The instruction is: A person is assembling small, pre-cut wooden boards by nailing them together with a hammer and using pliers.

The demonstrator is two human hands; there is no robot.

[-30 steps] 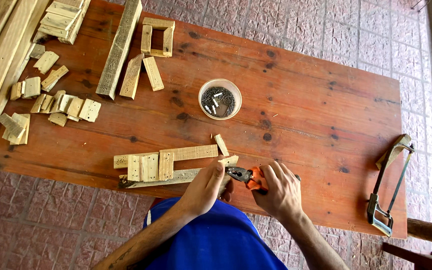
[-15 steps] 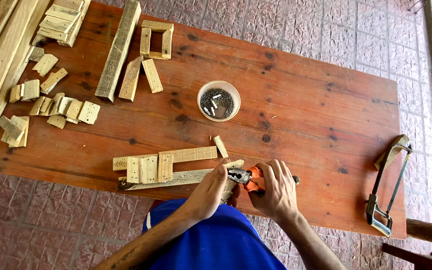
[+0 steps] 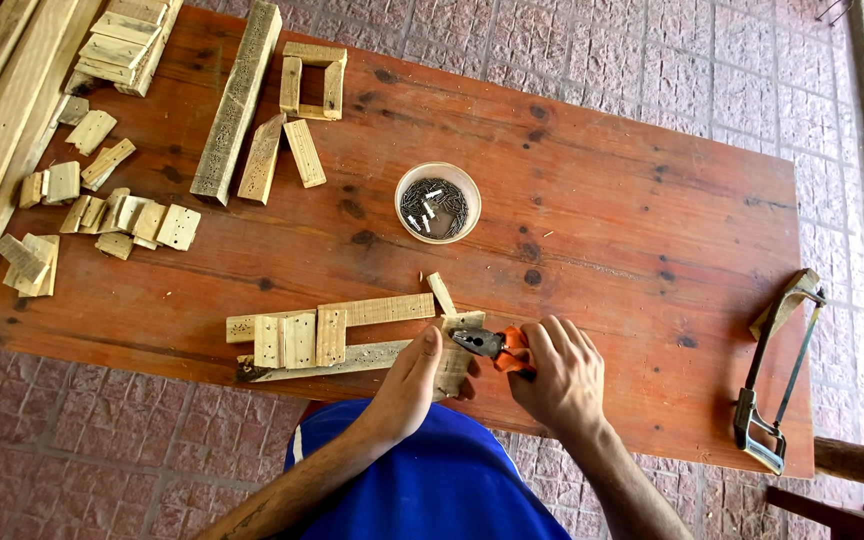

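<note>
Your right hand point(image 3: 562, 375) is clenched around the orange handles of a pair of steel-nosed pliers point(image 3: 492, 347), whose jaws point left at the small pale wooden block point(image 3: 455, 360) that your left hand point(image 3: 407, 385) presses down with fingers and thumb. You look to be in the middle of working a nail or pin at that block with the pliers; whether the jaws have anything in them is too small to tell. The next move, as I judge it, calls for a firm hold with your left hand so the block does not twist, and a straight, steady pull or squeeze from your right.

The block is rough, light timber with small dark holes, lying at the near edge of the reddish-brown wooden worktop point(image 3: 632, 230), touching the end of a long pale slat point(image 3: 327, 360) with short cross pieces point(image 3: 299, 340) laid on it. Beyond stands a round white bowl of small dark nails point(image 3: 438, 203). Off-cuts point(image 3: 122, 212) lie far left; a hacksaw point(image 3: 777, 370) rests at the right edge.
</note>
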